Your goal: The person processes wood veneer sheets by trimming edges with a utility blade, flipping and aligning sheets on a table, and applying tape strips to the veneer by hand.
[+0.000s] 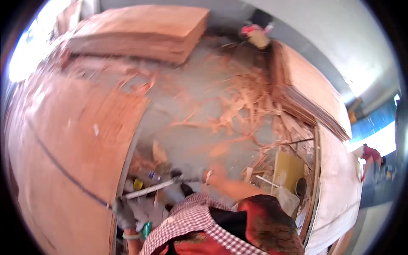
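My left hand [124, 214], in a grey glove, is at the near edge of the left wood sheet stack [80, 127]. Its fingers look curled, but what they hold is unclear. A long dark strip or line [63, 170] crosses the top sheet and ends close to this hand. My right hand [189, 176], in a dark glove, reaches across in front of my body and is smeared by motion. Between the hands, a pale rod [151, 189] slants upward to the right. Its right end meets or passes near my right hand; I cannot tell whether I grip it.
Torn veneer scraps [242, 106] litter the grey floor [191, 85]. Another sheet stack [140, 32] stands at the back, with one more [306, 80] at right. Beside me are a yellowish board [287, 168] and a white-covered surface [338, 182]. A person [372, 155] is at far right.
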`<state>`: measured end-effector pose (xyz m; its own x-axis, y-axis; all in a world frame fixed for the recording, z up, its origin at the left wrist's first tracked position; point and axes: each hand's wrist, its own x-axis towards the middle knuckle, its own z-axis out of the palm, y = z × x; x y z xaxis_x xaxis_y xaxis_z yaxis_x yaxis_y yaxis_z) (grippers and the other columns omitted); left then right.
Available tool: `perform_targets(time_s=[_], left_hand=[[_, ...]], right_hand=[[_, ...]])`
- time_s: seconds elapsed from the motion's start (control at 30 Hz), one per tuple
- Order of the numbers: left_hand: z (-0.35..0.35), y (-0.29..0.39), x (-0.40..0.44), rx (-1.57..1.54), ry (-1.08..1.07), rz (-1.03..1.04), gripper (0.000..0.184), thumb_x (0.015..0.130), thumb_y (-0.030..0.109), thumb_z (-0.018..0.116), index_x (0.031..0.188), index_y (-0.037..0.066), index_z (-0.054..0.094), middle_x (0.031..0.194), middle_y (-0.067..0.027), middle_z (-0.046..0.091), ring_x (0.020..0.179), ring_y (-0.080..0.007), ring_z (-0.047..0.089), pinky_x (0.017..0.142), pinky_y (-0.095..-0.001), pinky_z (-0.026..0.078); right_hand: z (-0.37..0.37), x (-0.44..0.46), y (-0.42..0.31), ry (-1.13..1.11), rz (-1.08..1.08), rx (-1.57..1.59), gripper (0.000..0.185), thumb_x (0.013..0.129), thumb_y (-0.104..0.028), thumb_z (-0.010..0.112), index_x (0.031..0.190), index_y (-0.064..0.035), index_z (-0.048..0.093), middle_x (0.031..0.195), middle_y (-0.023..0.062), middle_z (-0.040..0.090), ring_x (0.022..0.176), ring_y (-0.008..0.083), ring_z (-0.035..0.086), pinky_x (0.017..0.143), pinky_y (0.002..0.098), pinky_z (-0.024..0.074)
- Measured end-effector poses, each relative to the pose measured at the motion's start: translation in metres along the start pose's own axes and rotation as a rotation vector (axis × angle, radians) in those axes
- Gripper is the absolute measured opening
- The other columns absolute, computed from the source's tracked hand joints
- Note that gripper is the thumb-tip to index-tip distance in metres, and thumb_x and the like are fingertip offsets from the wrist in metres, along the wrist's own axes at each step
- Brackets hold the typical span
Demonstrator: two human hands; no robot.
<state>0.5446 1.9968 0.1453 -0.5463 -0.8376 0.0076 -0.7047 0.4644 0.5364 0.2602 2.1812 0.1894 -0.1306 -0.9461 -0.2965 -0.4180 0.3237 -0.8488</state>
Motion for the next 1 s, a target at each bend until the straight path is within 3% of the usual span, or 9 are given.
perform_targets(time_s=[0.07, 0.2, 0.27, 0.43, 0.53, 0.6, 0.73, 0.77, 1.0], left_hand=[[0.021, -0.04, -0.018, -1.356, 0.034, -0.268, 0.024, 0.089, 0.015, 0.047, 0.1, -0.003, 0.059, 0.094, -0.0051, 0.061, 0.092, -0.017, 0.055, 0.086, -0.03, 0.041], [-0.019, -0.003, -0.021, 0.011, 0.077, -0.003, 0.018, 0.077, 0.012, 0.058, 0.094, 0.006, 0.062, 0.086, -0.0146, 0.062, 0.081, -0.0314, 0.059, 0.072, -0.0403, 0.047], [-0.002, -0.009, -0.013, -0.024, 0.215, 0.068, 0.01, 0.075, 0.016, 0.062, 0.081, 0.008, 0.062, 0.079, -0.013, 0.061, 0.075, -0.0299, 0.057, 0.068, -0.0407, 0.044], [0.047, -0.005, 0.049, 0.163, 0.082, 0.238, 0.008, 0.076, 0.015, 0.06, 0.076, 0.007, 0.062, 0.073, -0.011, 0.061, 0.075, -0.0219, 0.056, 0.064, -0.0371, 0.042], [0.045, -0.046, 0.038, -0.467, 0.059, -0.111, 0.008, 0.079, 0.003, 0.053, 0.073, 0.003, 0.057, 0.068, -0.0071, 0.056, 0.066, -0.02, 0.054, 0.057, -0.039, 0.043], [0.051, -0.065, 0.059, 0.176, 0.053, 0.305, 0.01, 0.08, 0.01, 0.057, 0.074, 0.002, 0.057, 0.074, -0.0166, 0.058, 0.069, -0.033, 0.052, 0.066, -0.0419, 0.041], [0.051, -0.044, 0.042, 0.174, 0.124, 0.183, 0.016, 0.08, 0.015, 0.058, 0.072, 0.002, 0.054, 0.073, -0.0159, 0.056, 0.074, -0.0341, 0.051, 0.067, -0.0426, 0.04], [0.057, -0.052, 0.042, 0.179, 0.107, 0.168, 0.016, 0.081, 0.015, 0.058, 0.072, 0.002, 0.054, 0.073, -0.016, 0.056, 0.074, -0.0342, 0.051, 0.067, -0.0428, 0.04], [0.055, -0.053, 0.077, 0.044, 0.003, 0.046, 0.015, 0.076, 0.01, 0.063, 0.074, -0.001, 0.053, 0.07, -0.0159, 0.056, 0.065, -0.0295, 0.052, 0.062, -0.0388, 0.042]], right_hand=[[0.046, 0.013, 0.061, 0.056, -0.092, 0.072, 0.04, 0.08, -0.022, 0.059, 0.114, -0.0024, 0.054, 0.105, 0.0134, 0.062, 0.096, 0.0239, 0.057, 0.084, 0.0382, 0.0444], [0.063, 0.003, 0.067, 0.016, 0.132, 0.434, 0.038, 0.083, -0.01, 0.059, 0.119, -0.0026, 0.052, 0.086, 0.0002, 0.057, 0.072, 0.0086, 0.051, 0.063, 0.0224, 0.0432], [0.053, -0.006, 0.056, -0.025, 0.337, 0.381, 0.034, 0.081, -0.013, 0.063, 0.113, -0.0018, 0.056, 0.095, 0.0065, 0.062, 0.087, 0.0125, 0.055, 0.074, 0.0242, 0.0456], [0.021, -0.001, 0.077, 0.115, 0.292, 0.455, 0.043, 0.08, -0.004, 0.06, 0.122, -0.0031, 0.051, 0.09, 0.0036, 0.058, 0.073, 0.0104, 0.052, 0.067, 0.0238, 0.0455], [0.032, 0.014, 0.056, 0.091, 0.21, 0.184, 0.038, 0.078, -0.014, 0.06, 0.115, -0.0046, 0.054, 0.091, 0.0069, 0.06, 0.077, 0.0161, 0.054, 0.07, 0.0287, 0.0456], [0.024, 0.021, 0.044, 0.095, 0.227, 0.07, 0.036, 0.077, -0.02, 0.061, 0.11, -0.0055, 0.057, 0.092, 0.009, 0.061, 0.08, 0.0199, 0.056, 0.072, 0.032, 0.0457], [0.025, -0.007, 0.013, 0.128, 0.3, -0.207, 0.035, 0.074, -0.032, 0.062, 0.1, -0.0075, 0.061, 0.094, 0.0133, 0.064, 0.086, 0.0275, 0.059, 0.076, 0.0385, 0.0459], [0.072, 0.033, 0.101, 0.108, 0.138, -0.093, 0.034, 0.073, -0.027, 0.063, 0.101, -0.0069, 0.06, 0.096, 0.0146, 0.063, 0.087, 0.0286, 0.059, 0.074, 0.0372, 0.0457], [0.044, 0.035, 0.055, 0.047, 0.285, 0.032, 0.035, 0.071, -0.022, 0.063, 0.102, -0.0064, 0.059, 0.095, 0.0169, 0.062, 0.09, 0.0328, 0.059, 0.077, 0.0394, 0.0445]])
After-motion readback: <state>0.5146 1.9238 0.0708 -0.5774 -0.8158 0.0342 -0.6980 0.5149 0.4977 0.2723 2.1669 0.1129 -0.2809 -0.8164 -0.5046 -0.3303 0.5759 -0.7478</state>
